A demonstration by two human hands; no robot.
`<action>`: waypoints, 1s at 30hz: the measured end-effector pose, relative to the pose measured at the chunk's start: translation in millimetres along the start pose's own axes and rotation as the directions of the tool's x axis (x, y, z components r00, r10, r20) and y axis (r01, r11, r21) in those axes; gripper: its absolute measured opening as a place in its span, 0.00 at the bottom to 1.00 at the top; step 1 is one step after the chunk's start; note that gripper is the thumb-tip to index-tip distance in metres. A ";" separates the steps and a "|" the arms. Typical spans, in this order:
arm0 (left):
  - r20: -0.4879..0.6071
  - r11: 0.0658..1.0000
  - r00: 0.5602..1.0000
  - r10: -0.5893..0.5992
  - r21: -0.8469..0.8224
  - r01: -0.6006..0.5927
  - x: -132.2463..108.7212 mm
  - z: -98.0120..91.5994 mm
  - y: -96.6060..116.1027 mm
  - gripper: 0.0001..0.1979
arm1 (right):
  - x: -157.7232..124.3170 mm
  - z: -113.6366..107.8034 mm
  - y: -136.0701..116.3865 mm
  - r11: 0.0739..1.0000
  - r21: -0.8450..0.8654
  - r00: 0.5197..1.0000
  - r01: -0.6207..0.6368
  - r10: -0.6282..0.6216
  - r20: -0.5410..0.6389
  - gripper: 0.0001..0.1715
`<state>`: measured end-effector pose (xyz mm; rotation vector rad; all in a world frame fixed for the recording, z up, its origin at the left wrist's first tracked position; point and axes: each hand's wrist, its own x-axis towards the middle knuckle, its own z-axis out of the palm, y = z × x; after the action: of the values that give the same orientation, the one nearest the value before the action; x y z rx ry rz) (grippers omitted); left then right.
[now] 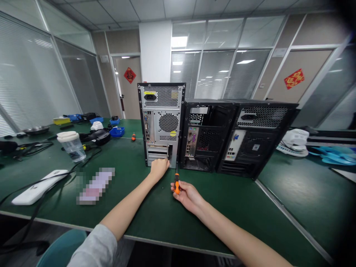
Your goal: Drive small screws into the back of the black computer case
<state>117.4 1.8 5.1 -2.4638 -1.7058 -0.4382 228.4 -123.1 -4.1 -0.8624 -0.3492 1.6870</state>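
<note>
A computer tower stands upright with its grey metal back panel facing me. My left hand is closed at the lower expansion slots of that panel, its knuckles toward me; what its fingers grip, if anything, is hidden. In my right hand is an orange and black screwdriver, its thin shaft pointing up near the tower's lower right corner. Whether the tip touches the case I cannot tell. Right beside this tower stand a second tower with an open bay and a third black tower.
Left on the green table are a clear cup with a white lid, a white power strip, black cables and a blurred flat item. Farther back are blue bins and another screwdriver. A metal-edged seam crosses the table at right.
</note>
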 end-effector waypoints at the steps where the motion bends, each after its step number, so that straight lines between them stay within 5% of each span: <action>1: 0.003 1.000 1.000 -0.003 -0.001 0.003 -0.2 -0.7 0.4 0.24 | 0.0 0.0 -0.1 1.000 0.005 1.000 -0.001 0.001 0.001 0.06; 30: -0.020 0.999 1.000 0.013 -0.035 -0.013 1.1 4.2 -1.9 0.24 | 2.1 0.0 -2.4 1.000 0.007 1.000 -0.009 0.009 -0.012 0.13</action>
<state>116.7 4.5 1.3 -2.4845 -1.6881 -0.4930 230.0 -120.4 -3.3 -0.8698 -0.3321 1.6900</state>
